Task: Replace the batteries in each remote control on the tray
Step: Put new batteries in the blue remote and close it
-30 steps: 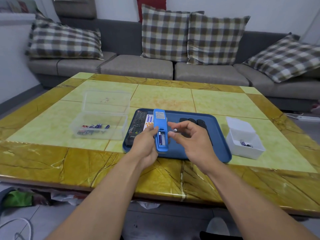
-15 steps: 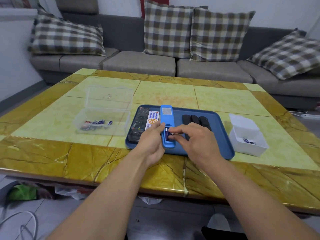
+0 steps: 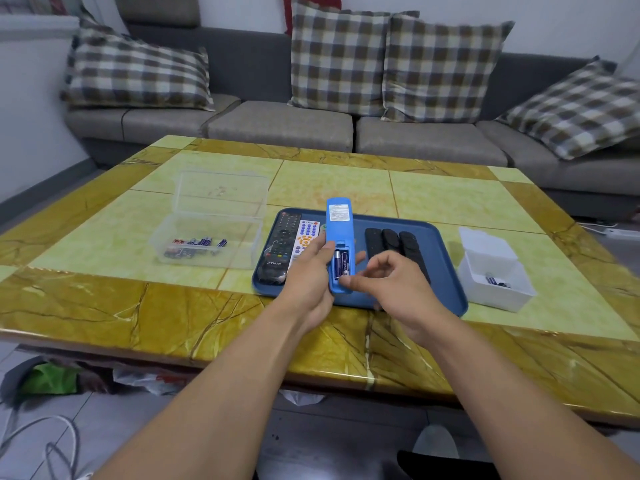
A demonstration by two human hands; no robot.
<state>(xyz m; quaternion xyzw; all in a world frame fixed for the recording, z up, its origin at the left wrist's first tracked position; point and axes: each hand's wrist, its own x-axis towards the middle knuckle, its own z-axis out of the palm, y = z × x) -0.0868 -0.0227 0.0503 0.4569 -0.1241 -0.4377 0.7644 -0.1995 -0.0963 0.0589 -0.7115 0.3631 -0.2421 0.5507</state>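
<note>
My left hand (image 3: 307, 277) grips a blue remote (image 3: 339, 220) by its left edge and holds it back side up over the blue tray (image 3: 441, 271). Its battery compartment is uncovered, with two batteries (image 3: 341, 263) lying side by side in it. My right hand (image 3: 394, 289) sits just to the right, its thumb tip touching the near end of the batteries and its fingers loosely curled around nothing. A black remote (image 3: 282, 244) and a white remote (image 3: 306, 237) lie on the tray's left side. Three black oblong pieces (image 3: 391, 240) lie on its right side.
A clear lidded box (image 3: 207, 237) with several batteries stands left of the tray. To the tray's right, a white box (image 3: 495, 275) holds a few batteries. The yellow stone table (image 3: 173, 306) fronts a grey sofa (image 3: 277, 126) with checked cushions. Bags and cables lie on the floor below.
One second ago my right hand pinched a battery beside the remote, which held one. It then set that battery into the compartment; now two sit there and the fingers have drawn back.
</note>
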